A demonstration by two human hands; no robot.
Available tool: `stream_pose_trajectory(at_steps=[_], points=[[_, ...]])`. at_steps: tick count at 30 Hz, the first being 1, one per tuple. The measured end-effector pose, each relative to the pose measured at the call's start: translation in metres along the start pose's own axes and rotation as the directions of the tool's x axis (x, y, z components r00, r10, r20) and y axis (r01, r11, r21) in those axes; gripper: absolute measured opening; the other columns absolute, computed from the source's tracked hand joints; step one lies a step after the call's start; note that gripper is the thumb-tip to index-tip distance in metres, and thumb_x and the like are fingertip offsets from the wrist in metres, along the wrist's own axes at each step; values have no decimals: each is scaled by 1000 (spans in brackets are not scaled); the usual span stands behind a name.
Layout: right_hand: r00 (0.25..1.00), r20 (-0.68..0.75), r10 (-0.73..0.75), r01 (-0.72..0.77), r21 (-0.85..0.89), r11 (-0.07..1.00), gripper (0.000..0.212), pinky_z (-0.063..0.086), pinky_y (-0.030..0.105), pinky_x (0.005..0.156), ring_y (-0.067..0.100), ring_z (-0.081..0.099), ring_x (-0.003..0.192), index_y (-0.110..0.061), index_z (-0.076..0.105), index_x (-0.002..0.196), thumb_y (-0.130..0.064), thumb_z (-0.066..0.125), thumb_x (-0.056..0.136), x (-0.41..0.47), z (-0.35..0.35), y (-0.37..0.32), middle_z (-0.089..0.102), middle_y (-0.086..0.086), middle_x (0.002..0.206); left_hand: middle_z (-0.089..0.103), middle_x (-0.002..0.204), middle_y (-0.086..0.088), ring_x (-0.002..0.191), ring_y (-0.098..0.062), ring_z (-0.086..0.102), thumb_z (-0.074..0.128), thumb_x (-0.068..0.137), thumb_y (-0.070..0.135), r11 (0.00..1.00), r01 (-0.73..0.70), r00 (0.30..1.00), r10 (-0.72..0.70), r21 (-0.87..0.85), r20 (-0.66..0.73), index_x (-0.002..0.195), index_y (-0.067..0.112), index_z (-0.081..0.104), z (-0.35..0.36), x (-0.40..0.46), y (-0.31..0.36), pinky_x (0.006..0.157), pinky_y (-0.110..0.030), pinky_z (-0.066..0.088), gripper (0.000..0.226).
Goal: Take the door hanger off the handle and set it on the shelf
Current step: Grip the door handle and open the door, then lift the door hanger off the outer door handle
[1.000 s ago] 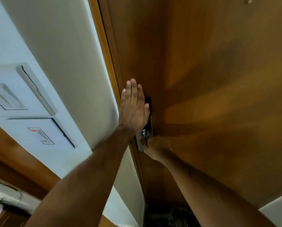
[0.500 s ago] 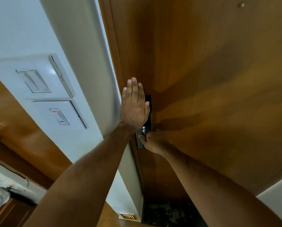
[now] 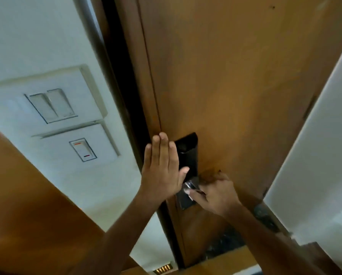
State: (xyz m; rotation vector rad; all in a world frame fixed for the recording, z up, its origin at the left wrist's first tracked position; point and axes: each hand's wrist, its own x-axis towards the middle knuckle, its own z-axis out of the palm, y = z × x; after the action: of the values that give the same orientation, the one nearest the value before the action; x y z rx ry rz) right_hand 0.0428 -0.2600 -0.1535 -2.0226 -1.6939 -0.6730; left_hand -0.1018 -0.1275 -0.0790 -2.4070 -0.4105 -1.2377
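door (image 3: 235, 96) now ajar, hands (image 3: 162, 171) at handle (image 3: 190, 186)

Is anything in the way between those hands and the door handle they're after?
Nothing visible blocks it. The right hand is already closed around the metal handle below the black lock plate, while the left hand is open and flat against the door edge. No door hanger or shelf is visible here.

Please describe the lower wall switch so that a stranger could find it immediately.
Start at the wooden door and move left past the dark gap to the white wall. Two switch plates sit there, stacked. The lower switch has one single rocker with small red and orange marks, whereas the upper plate carries two plain rockers.
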Motion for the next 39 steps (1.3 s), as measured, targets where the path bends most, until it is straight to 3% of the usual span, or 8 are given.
stream_pose_trajectory(at_steps=[5,12,16,20,22,25,28,39], points=[[965,190,181,-179,-24,983,72,47,42,90,26,59,77,-17,68,70,-66,26,103,-62,-42,1,66,4,71,-10,164,-22,151,-40,1,17,98,51,975,-102,994,93,-198,-55,152,-3,-4,-25,-50,7,122,-53,10,79],[799,283,530,-562,41,826,72,23,45,125,25,34,147,-20,45,146,-68,15,100,-147,-120,-22,48,9,154,9,164,-20,153,-30,2,17,101,45,749,430,878,-217,-504,427,154,0,9,-22,-76,31,123,-48,10,69],[716,-67,695,-666,232,709,76,29,56,123,21,23,154,-25,15,160,-69,17,99,-163,-165,-55,23,4,169,17,163,-21,152,-30,7,25,101,40,634,576,694,-45,-516,719,153,-2,17,1,-81,79,123,-40,13,67],[706,-591,390,-436,71,897,80,12,53,127,42,6,156,-6,2,159,-57,25,102,-142,-224,-69,1,26,167,52,138,-2,121,-15,56,41,101,26,320,809,451,203,-494,869,145,14,41,3,-67,159,95,-17,45,46],[702,-685,198,-365,-107,925,82,10,58,125,42,0,156,-6,-3,159,-56,27,102,-131,-243,-59,-3,24,166,63,120,6,101,-4,62,47,100,19,162,864,390,383,-476,837,123,24,61,-1,-60,195,70,-4,46,28],[741,-671,28,-424,-436,794,87,5,55,127,34,-4,157,-4,-5,158,-63,22,100,-131,-259,-34,-12,15,170,74,105,-1,103,-25,68,50,97,15,26,877,400,512,-479,760,106,21,72,-8,-56,233,73,-18,53,24],[797,-603,-23,-462,-634,620,96,1,52,127,33,-5,157,-1,-4,157,-71,19,95,-157,-271,-13,-12,17,169,76,104,2,103,-20,69,54,95,17,5,869,396,592,-494,702,98,31,74,-10,-56,266,86,-34,54,24],[744,-642,186,-586,-493,643,108,0,64,123,38,-9,155,-11,-1,160,-83,28,85,-223,-331,41,-13,6,169,77,88,6,86,-12,72,60,93,34,157,866,287,623,-475,728,89,30,70,-16,-39,344,66,-29,55,12]])
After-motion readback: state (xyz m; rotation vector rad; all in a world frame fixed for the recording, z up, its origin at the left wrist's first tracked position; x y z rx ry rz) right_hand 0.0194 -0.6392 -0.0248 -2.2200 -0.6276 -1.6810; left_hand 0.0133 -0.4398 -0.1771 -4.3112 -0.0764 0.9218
